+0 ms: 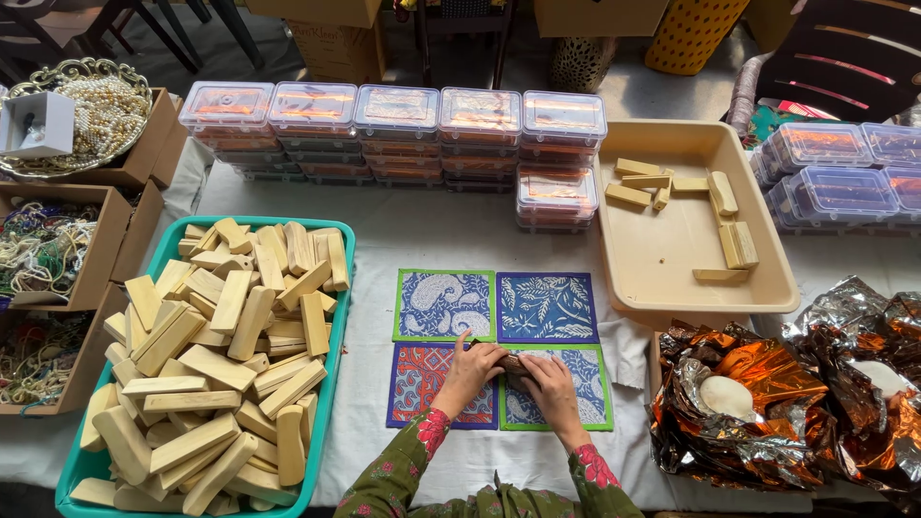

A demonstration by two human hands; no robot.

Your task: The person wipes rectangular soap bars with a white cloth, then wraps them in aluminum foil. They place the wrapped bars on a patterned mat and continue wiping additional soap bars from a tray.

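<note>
White cloth-covered table (pixel 413 225), seen from above, crowded with craft supplies. Centre: four printed fabric squares laid in a two-by-two block, edges touching: a green-bordered blue paisley square (pixel 444 305), a dark blue leaf-print square (pixel 547 307), a red-patterned square (pixel 414 379) and a green-bordered blue square (pixel 576 393). Both hands meet over the seam between the lower two squares. Left hand (pixel 470 369) and right hand (pixel 550 379) each have fingers curled down and closed around a small dark object (pixel 513 364), held between them just above the cloth; what the object is cannot be told. Left of the squares, a teal tray (pixel 338 384) heaped with pale wooden blocks (pixel 216 355). Upper right, a beige tray (pixel 672 259) with a few blocks. Along the back, stacked clear lidded boxes (pixel 395 129). Far right, crumpled copper foil wrappers (pixel 739 412).
</note>
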